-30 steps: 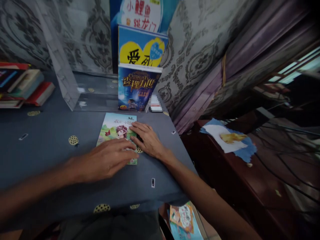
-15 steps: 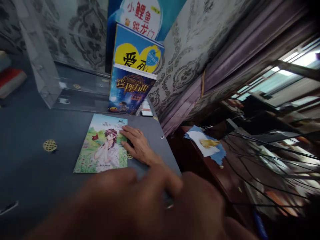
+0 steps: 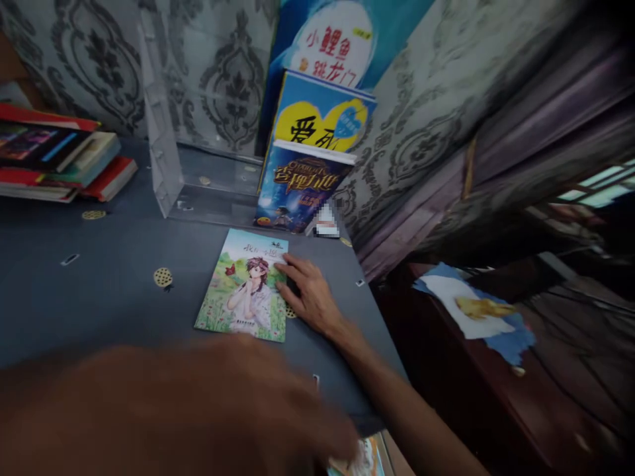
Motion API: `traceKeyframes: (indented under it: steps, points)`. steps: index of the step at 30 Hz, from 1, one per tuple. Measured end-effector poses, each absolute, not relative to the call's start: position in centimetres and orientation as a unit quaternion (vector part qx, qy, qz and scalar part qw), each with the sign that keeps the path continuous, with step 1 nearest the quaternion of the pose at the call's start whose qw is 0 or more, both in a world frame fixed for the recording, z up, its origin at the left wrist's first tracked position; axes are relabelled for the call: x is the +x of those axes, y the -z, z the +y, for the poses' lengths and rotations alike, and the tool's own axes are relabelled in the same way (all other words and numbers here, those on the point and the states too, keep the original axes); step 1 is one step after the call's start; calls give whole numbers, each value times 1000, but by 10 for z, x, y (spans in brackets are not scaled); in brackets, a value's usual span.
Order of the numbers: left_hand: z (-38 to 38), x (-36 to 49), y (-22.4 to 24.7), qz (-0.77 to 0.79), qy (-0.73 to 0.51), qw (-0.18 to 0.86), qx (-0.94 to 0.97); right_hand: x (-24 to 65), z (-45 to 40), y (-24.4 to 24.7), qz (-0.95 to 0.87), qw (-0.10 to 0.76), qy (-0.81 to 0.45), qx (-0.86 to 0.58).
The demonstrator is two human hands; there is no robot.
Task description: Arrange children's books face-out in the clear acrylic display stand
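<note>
The right hand (image 3: pixel 313 294), fingers spread and gripping nothing, touches a green paperback (image 3: pixel 241 291); blur hides the left hand's (image 3: pixel 198 396) grip; behind, a tall blue book (image 3: pixel 330 46) reads "小鲤鱼跳龙门".

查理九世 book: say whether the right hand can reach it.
Likely yes: the right hand lies close by, and nothing visible blocks the top of the 查理九世 book.
</note>
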State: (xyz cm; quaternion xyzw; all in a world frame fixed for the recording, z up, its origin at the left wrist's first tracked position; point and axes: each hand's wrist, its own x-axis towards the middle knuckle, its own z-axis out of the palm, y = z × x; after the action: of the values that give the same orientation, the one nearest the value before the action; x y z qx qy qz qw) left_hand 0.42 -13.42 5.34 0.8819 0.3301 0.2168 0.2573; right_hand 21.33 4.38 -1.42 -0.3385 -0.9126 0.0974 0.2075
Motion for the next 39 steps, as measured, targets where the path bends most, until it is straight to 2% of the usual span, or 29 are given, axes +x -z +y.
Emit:
traceKeyframes:
  steps: [2,5,7,10,13,18,24,29,33,35,39]
  points:
    - [-77,-19,-70,350,-262,193,878,213,42,12,-908,209,-89,-353]
    - [-29,-57,-46,570,-274,81,771,212,38,9,-907,216,-95,-348]
    - [-20,-71,-15,647,-252,107,711,211,37,9,-909,224,-103,-335]
    - [-22,-72,12,627,-310,183,691,210,36,10,-910,244,-108,-318]
    - [-23,-60,4,597,-380,292,643,210,37,13,-906,263,-100,-316]
    - [-16,-53,-15,593,-491,457,446,210,38,15,-901,276,-101,-319]
    - [-21,-44,-20,531,-446,638,335,212,40,18,-871,300,-167,-352]
    - [-22,-40,-39,495,-483,644,326,213,53,22,-753,349,-366,-420]
    - [-20,-39,-51,472,-490,633,368,214,61,12,-648,303,-601,-358]
    - [-18,-37,-55,471,-492,618,393,215,61,4,-623,308,-637,-334]
    - [-9,-33,-60,461,-498,581,450,217,60,-10,-617,367,-614,-328]
